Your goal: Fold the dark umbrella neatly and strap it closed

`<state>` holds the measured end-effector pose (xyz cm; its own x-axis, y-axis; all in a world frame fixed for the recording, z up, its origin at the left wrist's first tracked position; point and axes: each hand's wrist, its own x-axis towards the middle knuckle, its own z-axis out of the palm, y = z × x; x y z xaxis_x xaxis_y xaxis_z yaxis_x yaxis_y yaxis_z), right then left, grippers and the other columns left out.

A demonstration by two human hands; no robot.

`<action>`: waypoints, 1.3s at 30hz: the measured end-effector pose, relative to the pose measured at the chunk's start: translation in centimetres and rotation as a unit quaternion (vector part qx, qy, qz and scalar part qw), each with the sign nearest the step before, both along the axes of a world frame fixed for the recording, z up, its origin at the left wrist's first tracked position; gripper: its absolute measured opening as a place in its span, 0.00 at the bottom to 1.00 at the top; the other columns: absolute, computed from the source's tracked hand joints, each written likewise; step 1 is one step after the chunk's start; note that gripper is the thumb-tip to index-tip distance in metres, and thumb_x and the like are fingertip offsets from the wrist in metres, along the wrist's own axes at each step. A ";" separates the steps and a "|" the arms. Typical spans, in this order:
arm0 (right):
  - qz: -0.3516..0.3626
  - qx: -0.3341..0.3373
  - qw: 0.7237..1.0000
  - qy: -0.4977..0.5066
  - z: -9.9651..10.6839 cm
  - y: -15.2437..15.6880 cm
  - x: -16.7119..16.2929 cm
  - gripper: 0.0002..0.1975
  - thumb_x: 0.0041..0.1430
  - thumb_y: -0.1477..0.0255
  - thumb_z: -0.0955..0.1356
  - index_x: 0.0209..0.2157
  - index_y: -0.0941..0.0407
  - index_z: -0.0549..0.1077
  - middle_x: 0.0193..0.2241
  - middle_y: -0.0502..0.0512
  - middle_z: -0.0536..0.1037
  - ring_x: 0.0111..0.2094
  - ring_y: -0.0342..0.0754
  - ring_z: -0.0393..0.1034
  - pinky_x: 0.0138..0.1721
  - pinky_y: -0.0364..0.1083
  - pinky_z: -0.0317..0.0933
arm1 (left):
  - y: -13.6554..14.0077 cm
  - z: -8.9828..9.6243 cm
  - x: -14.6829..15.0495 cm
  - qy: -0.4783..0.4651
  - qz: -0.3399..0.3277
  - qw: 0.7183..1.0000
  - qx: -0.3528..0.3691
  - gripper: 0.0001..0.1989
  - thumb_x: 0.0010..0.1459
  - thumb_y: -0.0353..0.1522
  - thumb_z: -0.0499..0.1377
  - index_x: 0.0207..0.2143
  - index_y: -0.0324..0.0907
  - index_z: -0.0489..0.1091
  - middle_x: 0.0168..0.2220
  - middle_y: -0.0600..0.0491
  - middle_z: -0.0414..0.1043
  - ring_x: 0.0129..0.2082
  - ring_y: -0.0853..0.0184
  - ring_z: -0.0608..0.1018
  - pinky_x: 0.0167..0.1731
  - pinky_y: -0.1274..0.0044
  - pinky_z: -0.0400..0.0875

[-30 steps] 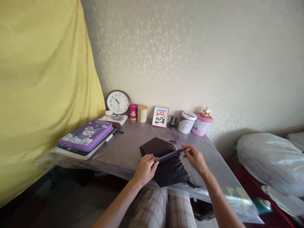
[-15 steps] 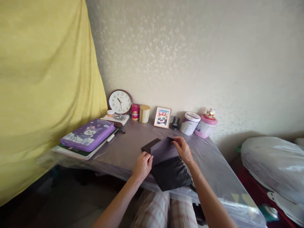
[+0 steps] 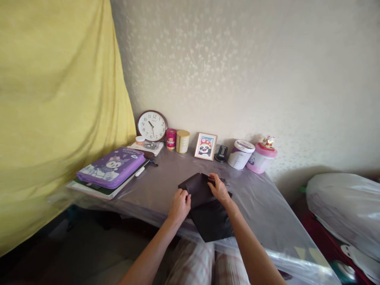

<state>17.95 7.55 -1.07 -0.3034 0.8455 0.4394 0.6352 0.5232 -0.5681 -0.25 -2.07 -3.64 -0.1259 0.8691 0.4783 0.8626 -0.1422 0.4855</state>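
A thin black cloth [image 3: 211, 221], creased into flat folds, lies over the table's near edge, with a pointed lower corner hanging toward my lap. My left hand [image 3: 180, 204] is closed on its left edge, the fingertips pinching the fabric. On the upper right part of the cloth rests my right hand [image 3: 219, 189], its thumb and fingers apart and touching the folded layer. What lies beneath the folds is hidden, and I cannot tell what article the cloth belongs to.
A plastic-covered table [image 3: 255, 209] spans the front. At left lie a purple case [image 3: 113, 166] and books. Along the wall stand a clock [image 3: 152, 126], a pink tin [image 3: 171, 139], a tan canister [image 3: 182, 141], a picture frame [image 3: 206, 146], a white tub [image 3: 241, 155] and a pink-lidded jar [image 3: 261, 158].
My right hand has let go of the lifted upper corner and moved slightly left onto the cloth. The flap now lies flatter, and the pale edge at right is covered. My left hand keeps its hold.
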 end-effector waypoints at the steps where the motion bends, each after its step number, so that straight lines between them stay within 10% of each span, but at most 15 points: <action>1: -0.001 0.000 1.000 -0.016 -0.1 0.0 -0.1 0.19 0.52 0.77 0.62 0.47 0.54 0.60 0.43 0.58 0.74 0.45 0.49 0.70 0.47 0.53 0.63 | 0.1 -0.1 0.0 -0.001 0.003 1.000 -0.004 0.08 0.58 0.30 0.50 0.26 0.41 0.65 0.29 0.51 0.67 0.30 0.66 0.73 0.30 0.77 0.65; 6: -0.008 0.052 0.997 -0.063 0.2 -1.0 -0.8 0.23 0.54 0.78 0.61 0.52 0.57 0.59 0.51 0.64 0.66 0.46 0.49 0.69 0.46 0.51 0.63 | 0.4 -0.4 0.1 -0.026 0.011 1.000 -0.011 0.04 0.56 0.29 0.51 0.30 0.41 0.64 0.29 0.51 0.68 0.30 0.66 0.73 0.30 0.76 0.66; 11: 0.055 0.090 0.978 -0.179 0.6 -2.3 -1.2 0.09 0.57 0.74 0.62 0.37 0.54 0.72 0.37 0.55 0.77 0.45 0.49 0.69 0.49 0.51 0.59 | 0.3 -0.3 0.0 -0.019 -0.001 1.000 -0.007 0.17 0.56 0.26 0.51 0.49 0.40 0.62 0.34 0.50 0.68 0.32 0.66 0.74 0.31 0.76 0.67; 22: 0.065 -0.002 0.995 -0.078 3.4 -9.8 3.3 0.12 0.61 0.66 0.60 0.39 0.53 0.72 0.37 0.54 0.76 0.40 0.48 0.71 0.43 0.48 0.65 | -0.5 0.5 -0.4 0.011 -0.011 0.998 -0.067 0.11 0.57 0.28 0.50 0.34 0.43 0.71 0.33 0.50 0.68 0.30 0.68 0.73 0.29 0.79 0.65; 30: 0.097 0.052 0.978 -0.175 0.6 -16.9 5.5 0.14 0.55 0.70 0.66 0.45 0.51 0.68 0.47 0.58 0.72 0.50 0.53 0.64 0.50 0.55 0.61 | -2.5 0.4 -2.2 0.009 -0.051 0.999 0.001 0.09 0.57 0.29 0.50 0.35 0.43 0.70 0.33 0.51 0.66 0.33 0.67 0.72 0.34 0.77 0.67; 39: 0.027 0.101 0.973 -0.208 -1.4 -17.9 4.8 0.13 0.55 0.80 0.61 0.41 0.53 0.69 0.47 0.57 0.71 0.52 0.53 0.63 0.53 0.59 0.56 | -5.5 1.2 -1.5 0.024 -0.135 0.990 0.045 0.10 0.58 0.28 0.48 0.39 0.43 0.67 0.37 0.49 0.63 0.36 0.65 0.71 0.38 0.73 0.68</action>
